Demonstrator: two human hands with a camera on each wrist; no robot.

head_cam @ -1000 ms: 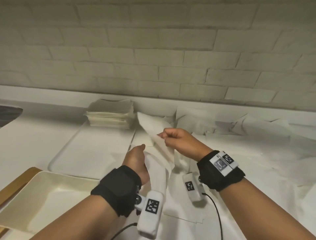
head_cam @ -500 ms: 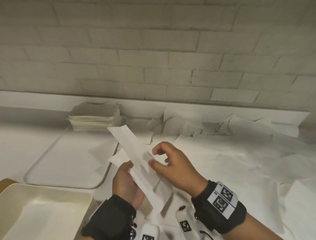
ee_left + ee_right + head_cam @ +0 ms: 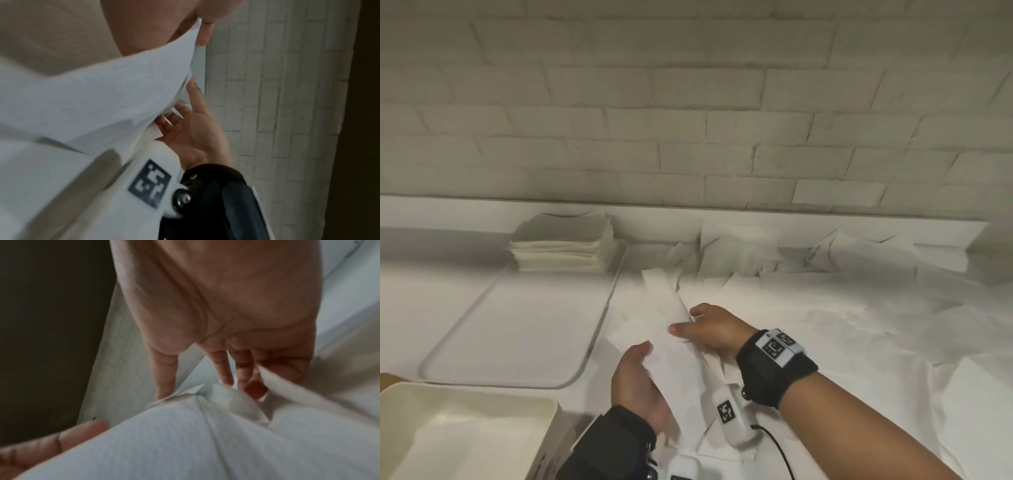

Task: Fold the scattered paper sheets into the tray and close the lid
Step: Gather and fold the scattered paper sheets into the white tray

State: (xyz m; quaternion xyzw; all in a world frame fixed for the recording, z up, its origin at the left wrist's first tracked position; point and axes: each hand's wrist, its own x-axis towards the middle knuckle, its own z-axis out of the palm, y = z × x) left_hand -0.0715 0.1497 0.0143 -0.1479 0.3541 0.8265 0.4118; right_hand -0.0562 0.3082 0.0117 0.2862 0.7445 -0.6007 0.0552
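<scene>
Folding step, by the look of it: one sheet (image 3: 671,339) is up off the counter between both hands, already narrowed into a long strip. The left hand (image 3: 638,387) cups the near end from underneath with the thumb over the edge, so it's gripping the paper. The right hand (image 3: 710,330) sits on the strip's right edge about midway, thumb on top and fingers going under, pinching it. In the right wrist view the fingers (image 3: 224,369) look fairly straight where they meet the paper, so it's a light pinch at best.

Long axis of the strip runs near-to-far, leaning a bit left, with the far tip pointing toward the stack (image 3: 563,246) of folded sheets by the wall.

Next move, I'd guess, is another fold to shorten it, so both hands need to bring the ends together and crease. After that it goes in the tray (image 3: 482,404), which is near-left. The clear flat piece (image 3: 517,325) just beyond the tray may be the lid. Loads of loose sheets (image 3: 842,308) are spread out on the right, so this is far from finished.
</scene>
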